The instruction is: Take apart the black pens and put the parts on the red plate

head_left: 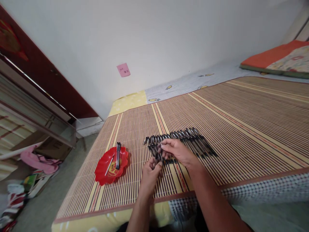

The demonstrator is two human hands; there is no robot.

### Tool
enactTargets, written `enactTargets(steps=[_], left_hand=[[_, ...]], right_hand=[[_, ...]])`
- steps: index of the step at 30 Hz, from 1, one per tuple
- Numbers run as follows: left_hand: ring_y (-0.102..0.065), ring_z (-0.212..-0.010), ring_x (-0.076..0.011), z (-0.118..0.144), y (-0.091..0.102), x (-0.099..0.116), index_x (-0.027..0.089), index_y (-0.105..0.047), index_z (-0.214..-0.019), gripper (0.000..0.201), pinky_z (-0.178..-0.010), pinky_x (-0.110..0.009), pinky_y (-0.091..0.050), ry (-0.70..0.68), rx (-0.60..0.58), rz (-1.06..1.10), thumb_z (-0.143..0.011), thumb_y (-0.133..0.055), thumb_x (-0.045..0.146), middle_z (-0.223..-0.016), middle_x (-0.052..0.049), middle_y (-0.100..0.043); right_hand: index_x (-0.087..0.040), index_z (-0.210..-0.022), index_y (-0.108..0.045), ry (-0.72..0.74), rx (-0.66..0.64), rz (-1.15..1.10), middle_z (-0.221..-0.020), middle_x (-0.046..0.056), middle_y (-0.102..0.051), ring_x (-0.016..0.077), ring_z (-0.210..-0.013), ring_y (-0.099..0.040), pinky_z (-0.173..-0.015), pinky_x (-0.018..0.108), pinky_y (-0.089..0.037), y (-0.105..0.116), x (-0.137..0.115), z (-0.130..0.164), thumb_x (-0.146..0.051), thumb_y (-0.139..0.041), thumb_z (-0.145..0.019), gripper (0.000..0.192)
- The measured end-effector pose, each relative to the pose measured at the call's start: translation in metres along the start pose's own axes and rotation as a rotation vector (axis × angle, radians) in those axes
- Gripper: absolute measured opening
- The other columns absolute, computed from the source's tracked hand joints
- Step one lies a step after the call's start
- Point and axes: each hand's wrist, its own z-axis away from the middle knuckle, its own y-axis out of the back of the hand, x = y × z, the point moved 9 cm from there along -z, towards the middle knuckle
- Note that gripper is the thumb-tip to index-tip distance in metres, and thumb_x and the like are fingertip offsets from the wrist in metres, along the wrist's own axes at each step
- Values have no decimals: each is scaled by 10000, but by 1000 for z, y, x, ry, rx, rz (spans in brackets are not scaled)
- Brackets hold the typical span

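Note:
My left hand (151, 170) is closed in a pinch, low over the mat, on a dark, slim piece that looks like a black pen (157, 156). Just above and to the right, my right hand (177, 150) has its fingers bent together at the same pen's upper end; blur and the fingers hide the detail. Behind both hands runs a row of black pens (200, 145), lying side by side. At the row's left end are short black pieces like pen caps (153, 139), with dark barrels below them, partly covered by my hands.
Left of my hands, a red scalloped plate (100, 170) holds two dark pens (118, 154) and a thin white stick (109, 165). A striped bamboo mat (135, 129) covers the bed. Folded orange bedding (263, 56) lies far right, and a pink note (123, 70) is on the wall.

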Motion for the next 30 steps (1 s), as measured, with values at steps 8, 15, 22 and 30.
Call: enactTargets(steps=[8,15,22,30], left_hand=[[-324,-548,-86,4,11,-4,181,-577,-813,413,-504,-189,-280,3,7,0,-874,-616,587,-632,55,-427],[-343,-569,-87,3,16,-8,180,-612,-793,472,-510,-179,-299,52,52,14,-759,-709,640,-665,50,-432],[-368,-606,-99,3,16,-10,180,-619,-779,474,-544,-187,-336,69,61,5,-727,-726,639,-701,36,-466],[-391,-620,-101,4,15,-5,179,-655,-797,479,-583,-188,-369,57,53,-3,-713,-733,644,-713,32,-494]], right_hand=[[-173,-807,-687,83,214,-95,-781,20,-710,107,-614,-611,-601,247,-535,25,-18,4,-413,-816,-719,286],[-190,-866,-685,337,523,-261,-788,3,-676,114,-652,-616,-658,274,-556,64,-38,16,-342,-789,-771,207],[-214,-860,-667,407,542,-258,-843,14,-697,120,-673,-616,-691,294,-565,70,-41,17,-351,-753,-821,167],[-207,-870,-672,389,544,-278,-820,9,-689,116,-669,-611,-682,281,-555,70,-39,17,-361,-789,-783,213]])
